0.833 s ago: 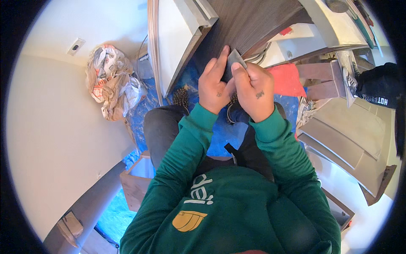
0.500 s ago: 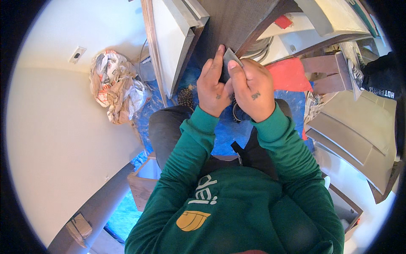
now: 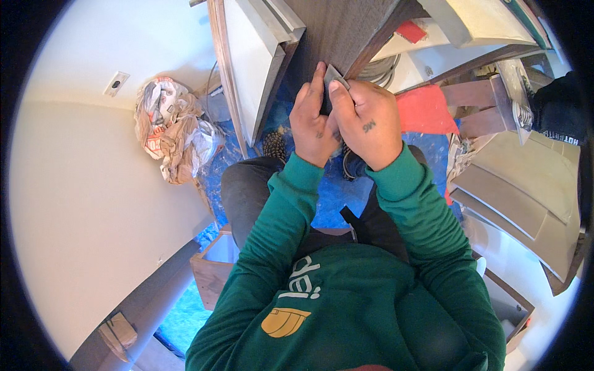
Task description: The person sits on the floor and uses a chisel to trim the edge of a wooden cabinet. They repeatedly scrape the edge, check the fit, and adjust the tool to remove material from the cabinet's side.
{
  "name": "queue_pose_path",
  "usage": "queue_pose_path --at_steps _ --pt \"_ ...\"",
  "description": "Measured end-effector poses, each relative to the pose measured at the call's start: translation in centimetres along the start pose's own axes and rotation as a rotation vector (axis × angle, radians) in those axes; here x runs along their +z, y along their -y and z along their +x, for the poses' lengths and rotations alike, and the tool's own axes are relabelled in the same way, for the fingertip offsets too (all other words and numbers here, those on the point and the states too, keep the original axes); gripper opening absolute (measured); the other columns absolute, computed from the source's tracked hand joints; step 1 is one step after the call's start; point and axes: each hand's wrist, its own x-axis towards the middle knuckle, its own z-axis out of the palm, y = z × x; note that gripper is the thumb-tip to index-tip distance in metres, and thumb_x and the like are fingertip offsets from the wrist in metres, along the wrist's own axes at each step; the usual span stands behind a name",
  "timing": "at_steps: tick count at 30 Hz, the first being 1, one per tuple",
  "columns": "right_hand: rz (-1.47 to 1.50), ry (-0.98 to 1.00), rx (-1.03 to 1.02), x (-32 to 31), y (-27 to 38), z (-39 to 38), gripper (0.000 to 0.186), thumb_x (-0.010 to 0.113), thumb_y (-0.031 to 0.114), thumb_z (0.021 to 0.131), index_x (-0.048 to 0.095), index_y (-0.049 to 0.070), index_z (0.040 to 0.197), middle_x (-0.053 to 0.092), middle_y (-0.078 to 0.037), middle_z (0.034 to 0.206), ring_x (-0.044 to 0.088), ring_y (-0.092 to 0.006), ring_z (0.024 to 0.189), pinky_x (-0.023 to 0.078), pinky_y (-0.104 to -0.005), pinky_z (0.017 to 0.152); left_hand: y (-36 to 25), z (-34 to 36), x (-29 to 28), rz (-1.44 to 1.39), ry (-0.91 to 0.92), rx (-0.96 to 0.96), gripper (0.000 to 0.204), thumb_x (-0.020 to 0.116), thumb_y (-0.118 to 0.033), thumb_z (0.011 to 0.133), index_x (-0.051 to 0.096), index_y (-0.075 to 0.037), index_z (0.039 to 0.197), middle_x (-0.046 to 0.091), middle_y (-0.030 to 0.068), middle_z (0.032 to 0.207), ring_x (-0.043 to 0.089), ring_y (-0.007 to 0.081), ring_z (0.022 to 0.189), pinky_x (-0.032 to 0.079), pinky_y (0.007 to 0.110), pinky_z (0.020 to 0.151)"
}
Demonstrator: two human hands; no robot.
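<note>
Both hands had shifted slightly farther from the body since the earlier frame, carrying the small grey piece with them, while the surroundings had slid a little rightward in view. On the left, the left hand (image 3: 311, 120) had its fingers extended, the index reaching along the near side of the grey piece (image 3: 334, 73); its thumb was mostly hidden, and whether it gripped the piece could not be told. The piece sat between the two hands, one corner pointing away from the body. On its right, the right hand (image 3: 366, 120) was closed on it, thumb pressed across its face and covering part of it.

Farther out, from the left, a wall outlet (image 3: 116, 83) was set above a crumpled bundle of bags (image 3: 176, 130). A drawer-like box (image 3: 210, 275) stood below, near the left sleeve. Next came a tilted white panel (image 3: 247, 68), then a dark wood-grain panel (image 3: 337, 37) just beyond the fingertips, closing off the space ahead; contact with it could not be made out. Past the right hand lay a coiled cable (image 3: 382, 71), a red sheet (image 3: 427, 110) near the knuckles, and overlapping beige panels (image 3: 526, 179) well apart. Blue covering (image 3: 331, 201) showed on the floor between the legs.
</note>
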Motion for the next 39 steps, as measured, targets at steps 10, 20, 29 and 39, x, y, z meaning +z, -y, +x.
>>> queue_pose_path --at_steps 10,20,29,39 --pt "0.08 0.031 0.043 -1.3 0.2 -1.7 0.032 0.059 0.019 0.096 0.056 -0.001 0.071 0.056 -0.023 0.066 0.058 -0.0435 0.064 0.044 -0.0508 0.059 -1.2 -1.2 -0.3 0.032 0.025 0.008 0.08 0.074 -0.038 0.087 0.044 0.005 0.147 0.058 0.0192 0.093 0.058 0.0335 0.079 0.05 0.039 0.072" --pt "0.03 0.048 -0.048 -1.3 -0.1 -0.8 0.029 0.056 0.016 0.095 0.056 -0.001 0.072 0.056 -0.024 0.067 0.057 -0.0439 0.067 0.044 -0.0526 0.063 -1.3 -1.0 0.2 0.044 -0.017 0.046 0.081 0.072 -0.042 0.089 0.043 0.009 0.145 0.06 0.0211 0.097 0.06 0.0348 0.085 0.05 0.039 0.076" --pt "-0.009 0.074 -0.084 -1.7 0.0 -0.2 0.031 0.055 0.017 0.095 0.055 -0.001 0.07 0.056 -0.022 0.067 0.058 -0.0431 0.068 0.045 -0.0518 0.064 -2.0 -1.1 0.7 0.04 -0.028 -0.056 0.079 0.072 -0.04 0.089 0.044 0.008 0.145 0.063 0.0213 0.104 0.063 0.0361 0.094 0.051 0.04 0.084" --pt "-0.034 0.079 -0.052 -1.6 0.0 0.2 0.034 0.056 0.02 0.095 0.056 0.0 0.068 0.057 -0.021 0.065 0.059 -0.042 0.064 0.046 -0.0509 0.062 -2.2 -0.9 0.8 0.043 -0.042 -0.08 0.073 0.069 -0.037 0.092 0.044 0.006 0.146 0.064 0.022 0.108 0.065 0.0366 0.099 0.052 0.04 0.086"
